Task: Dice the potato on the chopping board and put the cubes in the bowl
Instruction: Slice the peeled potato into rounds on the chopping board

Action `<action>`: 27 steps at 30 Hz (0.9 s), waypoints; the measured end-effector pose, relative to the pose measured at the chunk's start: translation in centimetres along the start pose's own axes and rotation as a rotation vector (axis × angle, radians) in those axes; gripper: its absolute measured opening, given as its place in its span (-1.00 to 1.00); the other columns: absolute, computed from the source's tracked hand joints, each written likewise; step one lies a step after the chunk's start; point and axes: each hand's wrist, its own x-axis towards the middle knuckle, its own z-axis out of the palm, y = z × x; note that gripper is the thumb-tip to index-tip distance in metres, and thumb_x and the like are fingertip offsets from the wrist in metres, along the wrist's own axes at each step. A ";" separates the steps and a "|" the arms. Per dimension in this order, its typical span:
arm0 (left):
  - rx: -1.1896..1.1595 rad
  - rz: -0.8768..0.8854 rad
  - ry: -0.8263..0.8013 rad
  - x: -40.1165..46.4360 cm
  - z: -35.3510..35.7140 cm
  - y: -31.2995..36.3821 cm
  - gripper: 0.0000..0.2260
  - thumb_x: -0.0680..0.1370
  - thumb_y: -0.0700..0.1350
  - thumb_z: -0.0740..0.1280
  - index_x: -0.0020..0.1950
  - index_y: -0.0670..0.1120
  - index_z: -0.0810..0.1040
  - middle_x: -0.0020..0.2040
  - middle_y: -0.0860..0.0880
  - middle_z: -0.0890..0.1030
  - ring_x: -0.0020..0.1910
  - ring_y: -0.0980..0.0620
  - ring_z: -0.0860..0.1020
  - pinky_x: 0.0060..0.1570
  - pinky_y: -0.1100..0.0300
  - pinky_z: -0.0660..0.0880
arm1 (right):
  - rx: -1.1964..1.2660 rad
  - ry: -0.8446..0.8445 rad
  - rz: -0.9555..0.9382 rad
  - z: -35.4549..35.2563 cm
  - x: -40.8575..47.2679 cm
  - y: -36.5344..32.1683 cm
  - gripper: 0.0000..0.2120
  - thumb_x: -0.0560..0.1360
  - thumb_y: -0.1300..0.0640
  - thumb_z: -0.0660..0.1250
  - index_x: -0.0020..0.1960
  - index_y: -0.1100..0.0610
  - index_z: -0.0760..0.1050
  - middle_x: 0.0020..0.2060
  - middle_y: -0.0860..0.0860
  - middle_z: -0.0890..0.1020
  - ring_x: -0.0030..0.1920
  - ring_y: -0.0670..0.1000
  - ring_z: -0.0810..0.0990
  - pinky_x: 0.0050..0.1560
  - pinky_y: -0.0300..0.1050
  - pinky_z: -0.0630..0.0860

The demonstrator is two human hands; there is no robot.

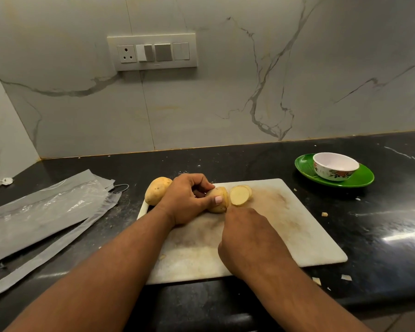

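Black stone counter point(381, 224) — marble-veined wall point(225, 104), white switch panel point(152, 52).

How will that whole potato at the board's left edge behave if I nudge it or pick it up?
The whole potato looks rounded and oblong, so a nudge would probably roll or rock it, perhaps off the chopping board, whose edge it straddles. Its unbroken skin looks dry, so it should grip easily. It is likely stiff and fairly heavy for its size.

Bare forearms — no sleeves, pale-painted thumbnail point(218, 199).
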 end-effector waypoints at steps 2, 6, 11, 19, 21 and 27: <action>-0.009 -0.002 -0.010 -0.1 0.1 0.1 -0.82 0.43 0.00 0.62 -0.13 0.02 0.66 -0.12 0.07 0.71 -0.15 0.06 0.66 -0.08 0.10 0.66 | -0.006 0.001 0.000 -0.3 -0.6 0.0 -0.72 0.60 0.14 0.25 0.31 0.03 0.41 0.20 0.02 0.51 -0.07 -0.06 0.40 -0.03 -0.21 0.40; -0.011 -0.016 0.004 -0.2 0.1 0.2 -0.82 0.43 0.01 0.62 -0.13 0.03 0.66 -0.15 0.07 0.71 -0.17 0.07 0.66 -0.08 0.10 0.67 | -0.060 -0.048 -0.030 -1.0 -2.8 0.5 -0.64 0.59 0.15 0.23 0.37 0.00 0.34 0.22 0.01 0.50 0.09 -0.01 0.50 -0.01 -0.20 0.40; 0.005 -0.013 -0.005 -0.4 0.0 0.7 -0.80 0.44 0.03 0.61 -0.08 0.02 0.65 -0.11 0.07 0.70 -0.15 0.08 0.66 -0.10 0.14 0.66 | -0.096 -0.073 -0.010 -2.7 -4.4 1.5 -0.56 0.58 0.13 0.23 0.45 -0.03 0.31 0.21 0.00 0.49 -0.04 -0.04 0.40 0.03 -0.21 0.40; 0.022 0.022 0.014 -0.9 -0.2 1.4 -0.75 0.40 0.04 0.64 -0.13 0.01 0.61 -0.12 0.04 0.67 -0.19 0.11 0.59 -0.18 0.27 0.58 | -0.061 0.034 0.001 -3.1 -3.6 1.7 -0.46 0.61 0.12 0.17 0.56 -0.07 0.17 0.30 0.00 0.50 0.13 -0.01 0.47 0.09 -0.20 0.40; 0.035 0.022 0.022 -0.9 -0.2 1.3 -0.74 0.38 0.07 0.64 -0.15 0.02 0.61 -0.13 0.01 0.68 -0.19 0.08 0.60 -0.19 0.27 0.60 | -0.060 0.080 -0.017 -3.0 -3.2 1.1 -0.46 0.60 0.13 0.16 0.56 -0.07 0.18 0.27 0.01 0.52 0.03 -0.02 0.44 0.00 -0.22 0.37; 0.028 0.032 0.021 -0.8 -0.2 1.4 -0.75 0.37 0.06 0.64 -0.19 0.02 0.60 -0.20 0.00 0.66 -0.24 0.16 0.55 -0.25 0.34 0.53 | -0.085 0.069 -0.009 -2.9 -2.2 -0.2 -0.41 0.61 0.12 0.23 0.59 -0.04 0.14 0.33 0.02 0.50 0.20 -0.02 0.54 0.10 -0.22 0.50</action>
